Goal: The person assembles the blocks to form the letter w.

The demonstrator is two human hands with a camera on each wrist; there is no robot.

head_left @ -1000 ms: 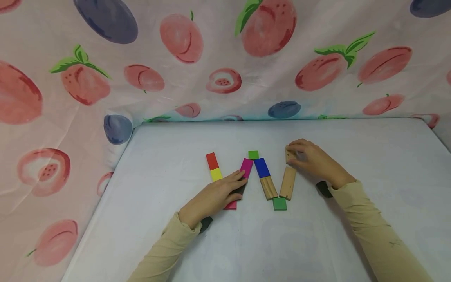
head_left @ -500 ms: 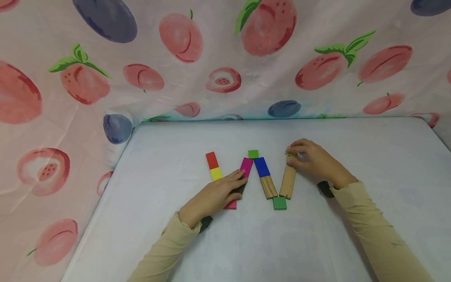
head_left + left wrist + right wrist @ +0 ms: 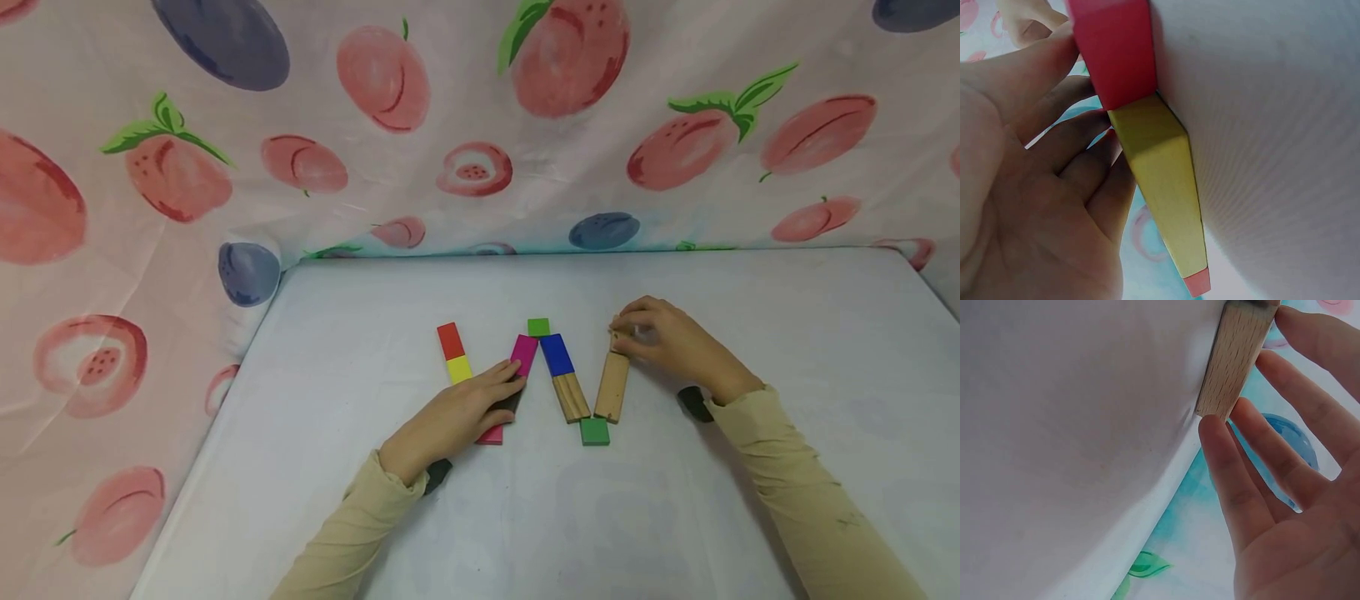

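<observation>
In the head view, my right hand (image 3: 663,337) pinches a plain wooden block (image 3: 617,342) at the far end of another wooden block (image 3: 612,387); the two appear to meet end to end. The right wrist view shows fingertips against the held block (image 3: 1235,362). My left hand (image 3: 457,417) rests with fairly straight fingers across a black block (image 3: 507,404) and touches a magenta block (image 3: 523,356). It partly hides a pink block (image 3: 491,436) and a yellow block (image 3: 459,370). A red block (image 3: 451,340) lies beyond the yellow one.
A blue block (image 3: 557,355) and a striped wooden block (image 3: 572,397) continue the zigzag. Small green blocks sit at its upper peak (image 3: 538,327) and lower corner (image 3: 595,432). A fruit-print cloth (image 3: 472,108) hangs behind the white table (image 3: 525,533).
The right hand has brought its wooden block slightly toward the near one, tilting it in line and closing the gap between them. The left hand stays in place.
</observation>
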